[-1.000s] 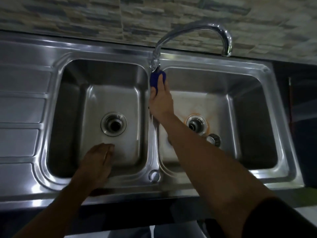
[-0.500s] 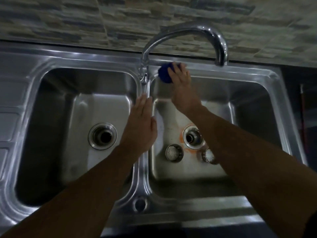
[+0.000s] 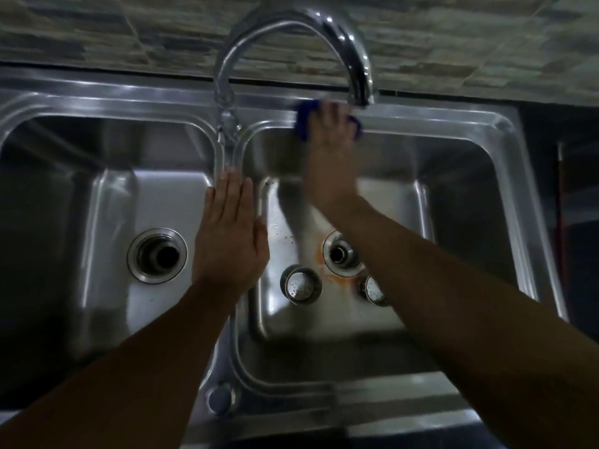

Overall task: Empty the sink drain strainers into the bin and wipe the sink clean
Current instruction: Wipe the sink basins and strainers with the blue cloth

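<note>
A steel double sink (image 3: 453, 396) fills the head view. My right hand (image 3: 329, 157) presses a blue cloth (image 3: 303, 123) against the back rim of the right basin, just under the faucet spout. My left hand (image 3: 228, 241) lies flat, fingers together, on the divider between the basins and holds nothing. Two drain strainers lie loose on the right basin floor: one (image 3: 300, 284) left of the open drain (image 3: 340, 253), the other (image 3: 374, 289) partly hidden by my right forearm. Orange stains ring that drain. The left basin's drain (image 3: 158, 258) is open.
A curved chrome faucet (image 3: 291, 30) arches over the back rim, its spout above my right hand. A stone-tile wall (image 3: 97, 30) stands behind. A small round cap (image 3: 220, 397) sits on the front rim. A dark counter (image 3: 577, 222) lies to the right.
My right hand slid the blue cloth rightward along the back rim, from beside the faucet base to under the spout. My left hand moved from the left basin's front edge onto the divider.
</note>
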